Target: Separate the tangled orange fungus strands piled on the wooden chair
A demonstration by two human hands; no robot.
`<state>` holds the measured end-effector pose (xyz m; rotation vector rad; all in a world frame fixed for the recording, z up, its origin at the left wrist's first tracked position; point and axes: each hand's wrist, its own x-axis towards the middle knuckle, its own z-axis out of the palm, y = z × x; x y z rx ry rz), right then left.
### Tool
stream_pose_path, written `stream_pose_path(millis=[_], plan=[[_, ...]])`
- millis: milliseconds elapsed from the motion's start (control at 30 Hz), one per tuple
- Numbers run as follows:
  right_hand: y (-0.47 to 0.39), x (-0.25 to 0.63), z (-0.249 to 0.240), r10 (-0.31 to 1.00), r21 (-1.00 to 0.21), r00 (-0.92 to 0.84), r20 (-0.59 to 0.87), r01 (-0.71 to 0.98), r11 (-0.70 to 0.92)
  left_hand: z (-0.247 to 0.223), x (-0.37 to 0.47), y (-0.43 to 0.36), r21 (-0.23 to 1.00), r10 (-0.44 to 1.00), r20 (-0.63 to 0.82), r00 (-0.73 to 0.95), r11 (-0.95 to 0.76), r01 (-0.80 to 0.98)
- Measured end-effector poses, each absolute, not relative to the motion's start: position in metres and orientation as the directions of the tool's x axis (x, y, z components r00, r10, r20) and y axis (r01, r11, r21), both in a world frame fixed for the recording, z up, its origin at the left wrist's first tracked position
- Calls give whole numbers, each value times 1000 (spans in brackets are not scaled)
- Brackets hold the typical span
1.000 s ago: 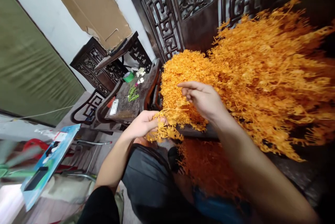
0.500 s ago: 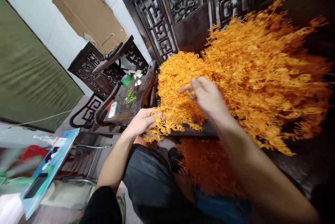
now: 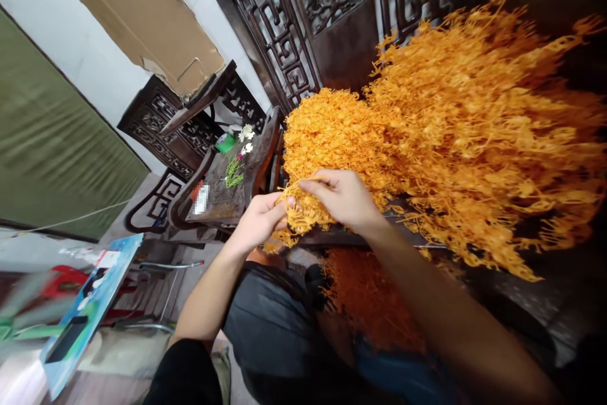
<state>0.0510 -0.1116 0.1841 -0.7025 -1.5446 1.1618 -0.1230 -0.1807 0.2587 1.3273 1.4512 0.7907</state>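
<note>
A large heap of orange, thread-like artificial flower sprigs (image 3: 474, 133) spreads over a dark wooden bench, with a denser mound (image 3: 336, 127) at its left end. My left hand (image 3: 260, 218) is closed around a small bunch of orange sprigs (image 3: 303, 215) just in front of that mound. Beside it, my right hand (image 3: 344, 196) pinches the top of the same bunch between thumb and forefinger. The two hands are close together, and the fingertips of the right partly hide what they grip.
A carved dark wooden backrest (image 3: 327, 45) rises behind the heap. On a wooden seat at left lie a roll of green tape (image 3: 225, 142), white flowers (image 3: 246, 133) and green stems (image 3: 233, 172). More orange sprigs (image 3: 370, 291) lie below the bench. A blue table (image 3: 114, 259) stands at lower left.
My right hand has come left and down from the mound to the bunch in my left hand, and its extended forefinger has closed into a pinch. My left hand has hardly moved.
</note>
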Motion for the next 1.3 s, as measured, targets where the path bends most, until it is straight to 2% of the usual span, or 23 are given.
stream_pose_path(millis=[67,167,267,433,533,667,733,800,900,1033,1167,1300], plan=[[-106,60,183,831,-845,-231,505,60,531,266,-123,-183,918,953,-288,95,247,310],[-92,76,180,688,-653,-314,655,222,724,278,-125,-181,898,915,-389,109,350,265],[-78,85,183,633,-517,-407,658,367,773,285,-127,-172,885,885,-444,138,410,221],[-55,97,207,618,-372,-465,633,518,771,293,-136,-146,904,897,-412,161,381,194],[-32,127,230,631,-390,-385,674,540,746,302,-150,-140,954,954,-276,117,256,159],[-20,159,256,662,-492,-217,717,515,702,297,-154,-142,996,998,5,-65,1,93],[-32,152,261,674,-552,-266,689,411,726,284,-141,-140,994,999,-10,-37,14,106],[-49,132,258,678,-597,-414,608,324,733,267,-122,-134,994,999,-42,-5,43,100],[-70,103,249,742,-666,-488,460,364,652,246,-98,-122,996,1000,3,-22,-1,95],[-83,101,242,851,-641,-305,428,561,524,230,-87,-117,937,981,176,-80,-142,319],[-96,107,242,876,-677,-256,410,558,480,222,-83,-124,793,912,395,-112,-277,543],[-110,93,234,880,-646,-216,423,609,460,218,-79,-133,658,903,430,-14,-302,689]])
